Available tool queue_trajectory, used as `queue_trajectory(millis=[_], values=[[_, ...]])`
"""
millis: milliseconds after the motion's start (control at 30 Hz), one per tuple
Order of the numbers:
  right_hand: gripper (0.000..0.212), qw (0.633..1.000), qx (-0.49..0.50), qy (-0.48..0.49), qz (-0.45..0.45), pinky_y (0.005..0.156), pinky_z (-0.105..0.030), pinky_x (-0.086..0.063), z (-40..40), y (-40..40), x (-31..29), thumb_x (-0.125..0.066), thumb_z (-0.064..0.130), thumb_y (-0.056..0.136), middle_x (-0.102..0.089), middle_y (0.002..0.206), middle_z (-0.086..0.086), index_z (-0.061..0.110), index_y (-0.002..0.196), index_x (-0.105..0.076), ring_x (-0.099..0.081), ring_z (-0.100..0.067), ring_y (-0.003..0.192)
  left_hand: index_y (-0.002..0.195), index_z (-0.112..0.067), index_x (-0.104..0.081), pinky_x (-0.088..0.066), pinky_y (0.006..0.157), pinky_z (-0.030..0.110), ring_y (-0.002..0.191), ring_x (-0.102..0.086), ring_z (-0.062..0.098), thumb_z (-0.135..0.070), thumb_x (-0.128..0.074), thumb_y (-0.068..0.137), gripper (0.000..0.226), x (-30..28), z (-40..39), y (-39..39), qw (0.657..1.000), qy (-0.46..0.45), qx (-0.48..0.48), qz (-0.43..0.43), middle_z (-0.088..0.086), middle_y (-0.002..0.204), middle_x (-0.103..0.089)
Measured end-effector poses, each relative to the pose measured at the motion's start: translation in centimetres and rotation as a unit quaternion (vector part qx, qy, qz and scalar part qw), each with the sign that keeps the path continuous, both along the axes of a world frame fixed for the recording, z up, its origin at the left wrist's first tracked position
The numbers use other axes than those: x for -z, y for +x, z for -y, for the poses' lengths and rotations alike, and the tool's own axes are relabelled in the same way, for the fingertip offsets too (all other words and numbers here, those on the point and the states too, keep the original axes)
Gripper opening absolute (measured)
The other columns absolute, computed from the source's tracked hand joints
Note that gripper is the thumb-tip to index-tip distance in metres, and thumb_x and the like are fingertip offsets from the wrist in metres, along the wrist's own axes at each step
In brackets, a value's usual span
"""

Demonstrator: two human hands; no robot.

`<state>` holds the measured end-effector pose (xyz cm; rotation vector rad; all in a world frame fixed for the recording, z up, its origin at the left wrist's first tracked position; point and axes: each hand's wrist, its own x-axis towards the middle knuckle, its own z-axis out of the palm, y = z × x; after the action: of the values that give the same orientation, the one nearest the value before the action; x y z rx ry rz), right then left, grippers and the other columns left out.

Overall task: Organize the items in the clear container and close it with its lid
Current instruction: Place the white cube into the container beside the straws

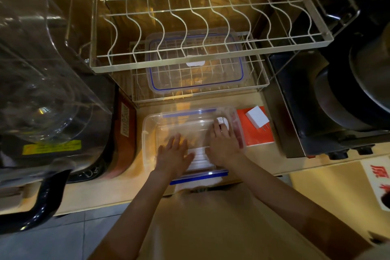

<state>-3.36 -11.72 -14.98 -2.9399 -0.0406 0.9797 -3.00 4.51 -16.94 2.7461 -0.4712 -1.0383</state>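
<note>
The clear rectangular plastic container (pixel 150 133) serves as landmark. Inside it, the left hand (pixel 175 154) is laid flat, fingers spread — probably steadying. At its right end, the right hand (pixel 224 142) fingertips pinch a small white round device (pixel 223 121). Behind it, the blue-sealed clear lid (pixel 196 65) is parked on a wire rack (pixel 260 82) — unfitted.

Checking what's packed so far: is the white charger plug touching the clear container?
Apart. The head view shows the white charger plug lying on the orange booklet, with bare orange between it and the clear container.
</note>
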Motion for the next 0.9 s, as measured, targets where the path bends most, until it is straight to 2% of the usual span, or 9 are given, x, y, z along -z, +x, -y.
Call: queue_trajectory(millis=[300, 367, 433, 500, 567, 633, 767, 833, 900], values=[[0.068, 0.997, 0.028, 0.064, 0.036, 0.120, -0.048, -0.013, 1.5, -0.3, 0.1, -0.035, 0.035, 0.097, 0.000, 0.160, -0.012, 0.005, 0.150, -0.005, 0.000, -0.031, 0.147, 0.148, -0.024, -0.009, -0.001, 0.118, 0.050, 0.147, 0.007, 0.022, -0.051, -0.021, 0.095, 0.061, -0.1, 0.9, 0.0, 0.999, -0.013, -0.025, -0.025, 0.002, 0.160, 0.006], [0.061, 0.990, 0.054, 0.116, 0.057, 0.119, -0.045, -0.020, 1.7, -0.4, -0.9, -0.037, 0.029, 0.097, -0.009, 0.159, -0.013, 0.004, 0.148, -0.016, -0.008, -0.030, 0.146, 0.148, -0.024, -0.010, -0.001, 0.117, 0.050, 0.147, 0.007, 0.022, -0.051, -0.020, 0.095, 0.061, 0.0, 1.0, 0.1, 0.999, -0.012, -0.027, -0.022, 0.002, 0.160, 0.006], [0.044, 0.971, 0.077, 0.192, 0.118, 0.109, -0.035, -0.035, 2.3, -0.5, -2.4, -0.040, 0.020, 0.096, -0.029, 0.153, -0.011, 0.007, 0.138, -0.039, -0.030, -0.024, 0.139, 0.148, -0.024, -0.010, -0.002, 0.117, 0.051, 0.147, 0.006, 0.022, -0.051, -0.021, 0.095, 0.060, 0.1, 1.0, 0.0, 0.999, -0.013, -0.029, -0.016, 0.002, 0.160, 0.005], [0.031, 0.941, 0.124, 0.248, 0.193, 0.090, -0.024, -0.041, 3.5, -0.8, -4.2, -0.044, 0.015, 0.095, -0.048, 0.138, -0.007, 0.010, 0.125, -0.054, -0.051, -0.021, 0.120, 0.148, -0.024, -0.011, -0.004, 0.117, 0.052, 0.147, 0.005, 0.022, -0.051, -0.022, 0.095, 0.060, 0.2, 1.0, 0.0, 0.999, -0.013, -0.031, -0.011, 0.001, 0.160, 0.005], [0.024, 0.909, 0.189, 0.249, 0.277, 0.083, -0.026, -0.041, 5.5, -0.8, -5.5, -0.049, 0.014, 0.094, -0.061, 0.119, -0.009, 0.009, 0.114, -0.062, -0.059, -0.024, 0.107, 0.147, -0.025, -0.013, -0.006, 0.117, 0.052, 0.147, 0.003, 0.022, -0.049, -0.023, 0.095, 0.059, 0.3, 1.0, 0.1, 1.000, -0.007, -0.028, -0.009, 0.001, 0.160, 0.003], [0.025, 0.896, 0.239, 0.200, 0.316, 0.086, -0.031, -0.043, 7.8, -0.6, -5.9, -0.053, 0.013, 0.091, -0.062, 0.114, -0.013, 0.007, 0.114, -0.062, -0.057, -0.027, 0.107, 0.147, -0.025, -0.015, -0.008, 0.117, 0.051, 0.147, 0.002, 0.021, -0.047, -0.024, 0.096, 0.056, 0.1, 1.0, 0.0, 1.000, -0.012, -0.026, 0.000, 0.001, 0.160, 0.002], [0.051, 0.926, 0.278, 0.114, 0.229, 0.099, -0.037, -0.040, 11.1, -0.1, -4.7, -0.059, 0.022, 0.087, -0.050, 0.132, -0.014, 0.009, 0.133, -0.044, -0.045, -0.028, 0.123, 0.143, -0.023, -0.029, -0.020, 0.117, 0.047, 0.146, -0.011, 0.022, -0.041, -0.034, 0.096, 0.051, 0.0, 0.8, -0.1, 0.995, -0.070, -0.056, 0.037, 0.003, 0.159, -0.013], [0.058, 0.937, 0.278, 0.105, 0.183, 0.101, -0.039, -0.039, 11.6, 0.1, -3.7, -0.061, 0.029, 0.086, -0.048, 0.133, -0.015, 0.008, 0.136, -0.040, -0.043, -0.030, 0.124, 0.142, -0.022, -0.032, -0.024, 0.116, 0.046, 0.145, -0.016, 0.022, -0.040, -0.037, 0.095, 0.050, -0.2, 0.8, 0.0, 0.993, -0.090, -0.067, 0.039, 0.003, 0.158, -0.017], [0.058, 0.939, 0.284, 0.105, 0.160, 0.098, -0.040, -0.041, 11.6, 0.2, -3.1, -0.060, 0.031, 0.086, -0.049, 0.132, -0.016, 0.008, 0.136, -0.042, -0.045, -0.031, 0.123, 0.142, -0.021, -0.031, -0.023, 0.117, 0.045, 0.145, -0.017, 0.022, -0.040, -0.036, 0.095, 0.051, -0.3, 1.0, -0.1, 0.993, -0.093, -0.061, 0.044, 0.003, 0.157, -0.019]])
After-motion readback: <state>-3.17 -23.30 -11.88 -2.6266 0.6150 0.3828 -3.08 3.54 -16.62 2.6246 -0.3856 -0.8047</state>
